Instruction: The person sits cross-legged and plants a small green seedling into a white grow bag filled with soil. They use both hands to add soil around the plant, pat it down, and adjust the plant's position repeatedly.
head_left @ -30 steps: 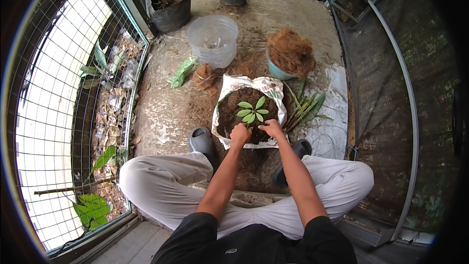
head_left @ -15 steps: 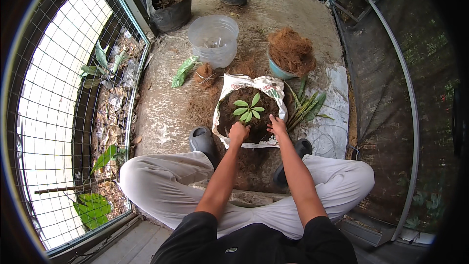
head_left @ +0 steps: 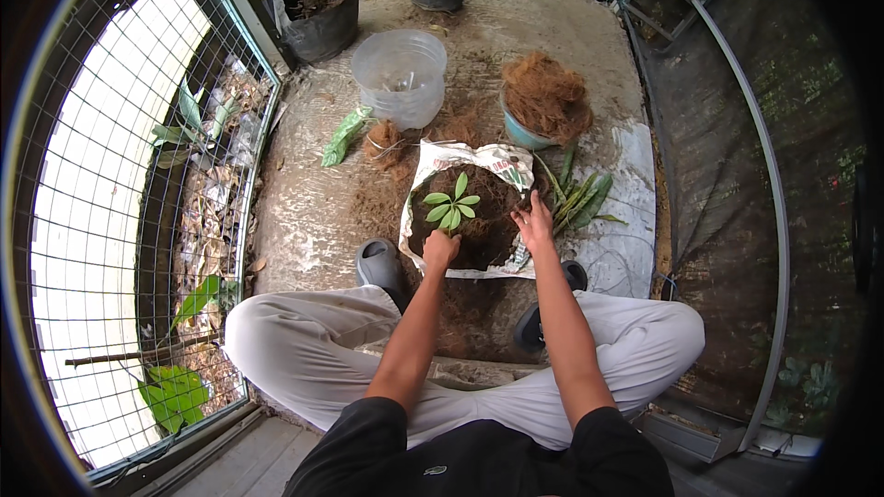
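Fisheye view from the head, facing down, near left hand (head_left: 440, 248) and right hand (head_left: 535, 225)

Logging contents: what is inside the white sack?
Brown soil shows inside the white sack, and above it a green plant, the left hand closed around it, hiding its lower part. Soil covers the sack's bottom and anything buried.

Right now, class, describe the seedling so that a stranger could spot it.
Find the open white sack of dark soil. Beyond the left hand, the seedling fans out small oval leaflets, unlike the long leaves lying right of the sack.
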The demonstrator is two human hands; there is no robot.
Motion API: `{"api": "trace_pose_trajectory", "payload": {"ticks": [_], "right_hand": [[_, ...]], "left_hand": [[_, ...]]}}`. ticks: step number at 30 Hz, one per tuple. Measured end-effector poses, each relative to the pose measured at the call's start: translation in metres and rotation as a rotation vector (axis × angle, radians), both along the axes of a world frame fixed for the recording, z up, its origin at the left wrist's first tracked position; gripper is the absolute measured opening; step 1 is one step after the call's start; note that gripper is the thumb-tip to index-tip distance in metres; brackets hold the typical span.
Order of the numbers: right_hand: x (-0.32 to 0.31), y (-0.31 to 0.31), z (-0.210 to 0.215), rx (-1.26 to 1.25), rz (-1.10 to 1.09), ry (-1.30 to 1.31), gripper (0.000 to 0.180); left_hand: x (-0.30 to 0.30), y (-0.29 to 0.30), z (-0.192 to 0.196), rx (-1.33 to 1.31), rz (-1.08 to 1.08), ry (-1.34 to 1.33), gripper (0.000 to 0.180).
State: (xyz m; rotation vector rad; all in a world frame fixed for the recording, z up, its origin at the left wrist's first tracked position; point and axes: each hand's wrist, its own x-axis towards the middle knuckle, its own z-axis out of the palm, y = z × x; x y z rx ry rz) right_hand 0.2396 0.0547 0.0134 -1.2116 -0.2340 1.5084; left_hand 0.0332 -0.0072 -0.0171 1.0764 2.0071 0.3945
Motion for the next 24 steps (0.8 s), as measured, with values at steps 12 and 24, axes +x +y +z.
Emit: {"api": "trace_pose_trajectory", "payload": {"ticks": [12,24], "right_hand": [[-0.008,0.003,0.038,0.1,0.197,0.018,0.03],[-0.021,-0.013,0.034,0.125,0.349,-0.009,0.03]], "left_hand": [[-0.001,0.016,-0.025,0.15,0.282,-0.592,0.048],[-0.003,0.026,0.046,0.156,0.448,-1.386,0.072]]}}
